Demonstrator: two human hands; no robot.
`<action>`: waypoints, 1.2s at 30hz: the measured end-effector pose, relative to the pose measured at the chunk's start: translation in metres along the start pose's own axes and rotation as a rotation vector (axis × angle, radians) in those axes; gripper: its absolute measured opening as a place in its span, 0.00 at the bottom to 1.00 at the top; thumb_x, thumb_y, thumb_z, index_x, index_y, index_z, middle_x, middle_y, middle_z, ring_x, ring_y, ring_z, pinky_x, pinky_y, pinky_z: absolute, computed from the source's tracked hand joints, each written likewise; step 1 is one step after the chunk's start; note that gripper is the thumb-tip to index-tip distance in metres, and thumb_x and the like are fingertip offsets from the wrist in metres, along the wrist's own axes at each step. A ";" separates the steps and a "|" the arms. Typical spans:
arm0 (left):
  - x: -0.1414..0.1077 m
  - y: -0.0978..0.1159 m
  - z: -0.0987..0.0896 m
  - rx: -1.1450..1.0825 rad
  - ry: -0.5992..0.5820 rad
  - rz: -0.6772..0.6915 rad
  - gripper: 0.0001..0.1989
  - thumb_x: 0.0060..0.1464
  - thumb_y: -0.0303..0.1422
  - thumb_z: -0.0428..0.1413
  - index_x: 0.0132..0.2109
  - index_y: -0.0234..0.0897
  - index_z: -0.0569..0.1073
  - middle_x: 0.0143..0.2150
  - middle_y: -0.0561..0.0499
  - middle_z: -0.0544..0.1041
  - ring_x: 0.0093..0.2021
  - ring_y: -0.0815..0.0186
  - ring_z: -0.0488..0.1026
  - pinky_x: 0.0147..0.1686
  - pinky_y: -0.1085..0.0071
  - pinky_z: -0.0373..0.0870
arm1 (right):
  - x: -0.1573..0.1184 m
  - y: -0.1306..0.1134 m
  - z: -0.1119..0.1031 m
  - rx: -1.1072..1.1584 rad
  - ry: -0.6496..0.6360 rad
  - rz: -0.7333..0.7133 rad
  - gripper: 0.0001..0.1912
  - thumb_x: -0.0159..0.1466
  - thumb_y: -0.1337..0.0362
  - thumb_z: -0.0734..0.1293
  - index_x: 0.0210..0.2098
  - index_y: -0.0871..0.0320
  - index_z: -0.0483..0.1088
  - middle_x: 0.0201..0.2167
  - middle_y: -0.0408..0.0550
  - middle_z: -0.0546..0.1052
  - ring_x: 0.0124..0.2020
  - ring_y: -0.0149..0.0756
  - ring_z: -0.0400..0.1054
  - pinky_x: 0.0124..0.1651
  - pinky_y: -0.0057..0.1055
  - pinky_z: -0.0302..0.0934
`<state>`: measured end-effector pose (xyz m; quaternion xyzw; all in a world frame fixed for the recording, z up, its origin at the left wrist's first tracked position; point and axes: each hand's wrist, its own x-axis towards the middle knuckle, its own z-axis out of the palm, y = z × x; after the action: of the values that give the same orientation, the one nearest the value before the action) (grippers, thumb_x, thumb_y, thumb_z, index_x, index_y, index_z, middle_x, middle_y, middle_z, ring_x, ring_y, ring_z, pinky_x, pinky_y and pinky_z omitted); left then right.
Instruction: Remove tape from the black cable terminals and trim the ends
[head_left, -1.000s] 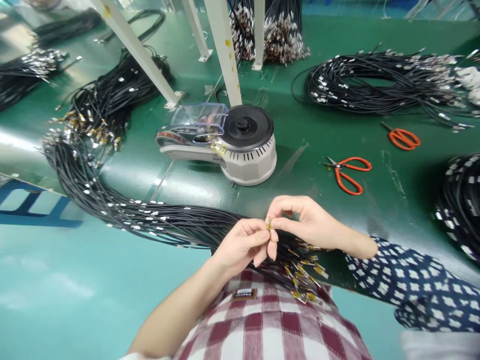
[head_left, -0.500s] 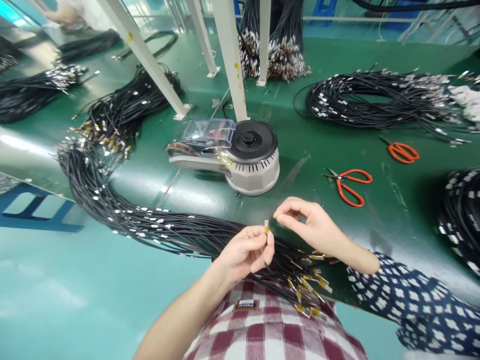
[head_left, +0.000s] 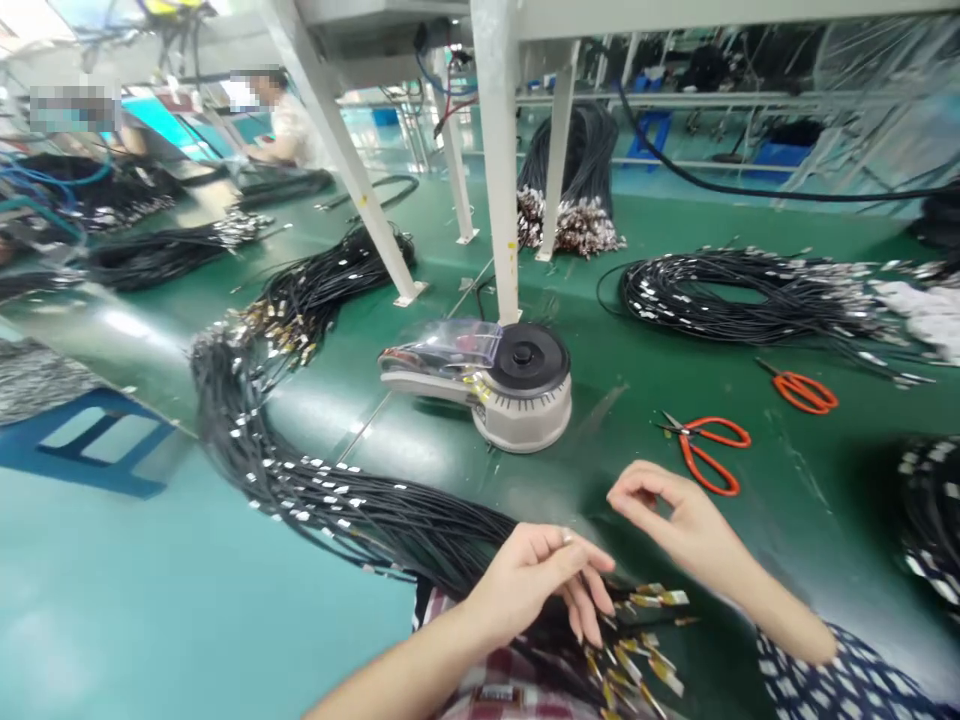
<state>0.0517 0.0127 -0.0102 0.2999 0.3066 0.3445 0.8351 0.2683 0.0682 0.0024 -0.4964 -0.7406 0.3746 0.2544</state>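
Observation:
A bundle of thin black cables (head_left: 390, 512) with white labels runs along the near table edge. Over its right end hovers my left hand (head_left: 544, 580), palm down with fingers apart; I see nothing gripped in it. Below and right of those fingers fan out cable ends (head_left: 660, 668) wrapped in yellow tape, some with pale tips. My right hand (head_left: 675, 515) is raised over the table, right of the left one, thumb and index fingertip pressed together in a pinch. Whatever is between those fingertips is too small to make out. Beyond both hands stands a round tape dispenser (head_left: 523, 415).
Orange-handled scissors (head_left: 709, 455) lie just past my right hand, with a second orange pair (head_left: 804, 392) behind them. A coiled cable bundle (head_left: 637, 290) sits at the back right. White posts (head_left: 499, 180) rise from the green table. A person (head_left: 289, 125) sits far left.
My left hand has let go of the upright cable end with yellow tape and spread its fingers over the bundle. The right hand has drawn away from it, still pinched. My view has tilted up.

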 end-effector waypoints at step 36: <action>-0.068 0.041 -0.079 1.834 0.044 0.108 0.66 0.35 0.60 0.65 0.73 0.36 0.46 0.73 0.25 0.47 0.71 0.33 0.47 0.64 0.33 0.42 | 0.111 0.063 -0.029 -0.191 0.259 -0.214 0.15 0.70 0.57 0.60 0.50 0.57 0.71 0.49 0.56 0.73 0.45 0.42 0.74 0.48 0.41 0.72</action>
<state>-0.0599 0.0075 -0.0101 0.8523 0.4611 0.0105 0.2468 0.2823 0.1937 -0.0307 -0.4806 -0.7825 0.2066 0.3377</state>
